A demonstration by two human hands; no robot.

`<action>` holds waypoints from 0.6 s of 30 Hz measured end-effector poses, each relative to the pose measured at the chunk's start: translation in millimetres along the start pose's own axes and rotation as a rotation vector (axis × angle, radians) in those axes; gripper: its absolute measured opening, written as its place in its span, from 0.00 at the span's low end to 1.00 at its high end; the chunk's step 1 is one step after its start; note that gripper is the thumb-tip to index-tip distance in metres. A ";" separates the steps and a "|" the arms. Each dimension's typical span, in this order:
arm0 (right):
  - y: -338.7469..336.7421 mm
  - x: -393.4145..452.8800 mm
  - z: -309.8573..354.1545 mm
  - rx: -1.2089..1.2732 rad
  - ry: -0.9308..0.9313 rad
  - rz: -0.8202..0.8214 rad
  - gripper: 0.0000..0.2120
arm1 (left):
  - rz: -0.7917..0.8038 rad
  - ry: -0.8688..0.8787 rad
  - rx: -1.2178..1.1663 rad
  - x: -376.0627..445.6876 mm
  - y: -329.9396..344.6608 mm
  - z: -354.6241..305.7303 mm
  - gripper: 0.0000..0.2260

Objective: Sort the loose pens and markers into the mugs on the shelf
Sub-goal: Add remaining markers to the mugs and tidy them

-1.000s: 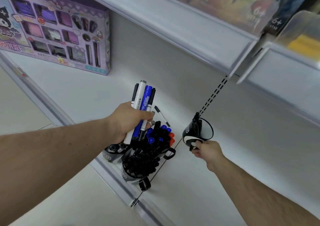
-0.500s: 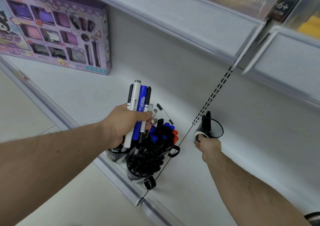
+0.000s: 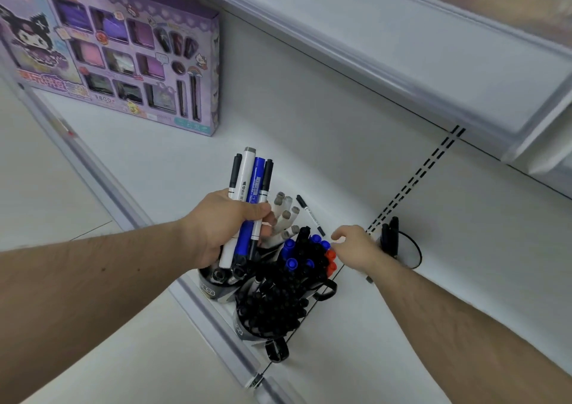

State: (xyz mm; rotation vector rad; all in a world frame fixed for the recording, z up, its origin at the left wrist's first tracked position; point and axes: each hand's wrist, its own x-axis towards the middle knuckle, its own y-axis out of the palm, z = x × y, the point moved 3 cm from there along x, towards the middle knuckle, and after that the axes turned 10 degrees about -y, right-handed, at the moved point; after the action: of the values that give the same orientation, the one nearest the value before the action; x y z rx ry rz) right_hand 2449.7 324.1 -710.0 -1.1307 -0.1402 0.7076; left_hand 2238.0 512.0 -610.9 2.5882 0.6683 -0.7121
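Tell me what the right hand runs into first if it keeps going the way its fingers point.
Probably the loose black pen lying on the shelf just beyond the fingertips of the right hand, which point up-left past the blue-capped markers. Depth is unclear from this single view.

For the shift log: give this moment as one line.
left hand: grips bundle of markers | right hand: over blue-capped markers, empty | loose black pen: on shelf

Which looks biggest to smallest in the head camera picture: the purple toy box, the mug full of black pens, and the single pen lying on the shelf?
1. Purple toy box, by far the largest.
2. Mug full of black pens; it sits nearer the camera, which flatters its size.
3. Single pen lying on the shelf, the smallest.
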 end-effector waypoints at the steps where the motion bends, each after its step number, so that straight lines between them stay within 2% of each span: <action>1: 9.8 13.9 -3.1 0.006 0.013 0.092 0.16 | -0.013 0.000 -0.010 0.6 -5.0 -1.2 0.06; 4: 31.7 46.4 -10.2 0.063 0.085 0.227 0.17 | -0.048 0.001 -0.056 4.5 -18.8 -4.9 0.05; 7: 38.3 72.6 -9.2 -0.139 0.070 0.299 0.24 | -0.065 0.002 -0.083 10.8 -26.0 -4.6 0.05; 9: 39.8 74.4 -3.4 -0.250 0.017 0.429 0.26 | -0.079 -0.003 -0.084 14.9 -26.1 -2.2 0.05; 10: 43.8 76.1 -3.8 -0.321 -0.072 0.501 0.23 | -0.082 -0.006 -0.083 16.4 -24.4 -1.0 0.05; 12: 49.9 73.7 -8.0 -0.581 -0.244 0.587 0.11 | -0.079 -0.006 -0.079 16.4 -19.1 -0.7 0.05; 13: 52.5 73.1 -9.7 -0.540 -0.270 0.553 0.09 | -0.071 -0.001 -0.077 16.4 -15.4 -2.3 0.04; 14: 54.3 70.8 -11.7 -0.537 -0.268 0.456 0.11 | -0.062 0.002 -0.075 16.1 -11.7 -3.4 0.04; 17: 48.4 45.8 -15.6 -0.482 -0.065 0.317 0.12 | -0.032 0.016 -0.048 13.2 0.1 -8.1 0.06; 18: 42.6 38.3 -17.4 -0.441 0.046 0.189 0.10 | -0.026 0.020 -0.033 11.1 3.6 -9.2 0.06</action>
State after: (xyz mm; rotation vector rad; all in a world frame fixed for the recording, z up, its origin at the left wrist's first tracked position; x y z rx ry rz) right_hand 2468.2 343.0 -763.7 -1.5967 -0.1563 0.8416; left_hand 2251.9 517.1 -608.9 2.5640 0.7148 -0.6789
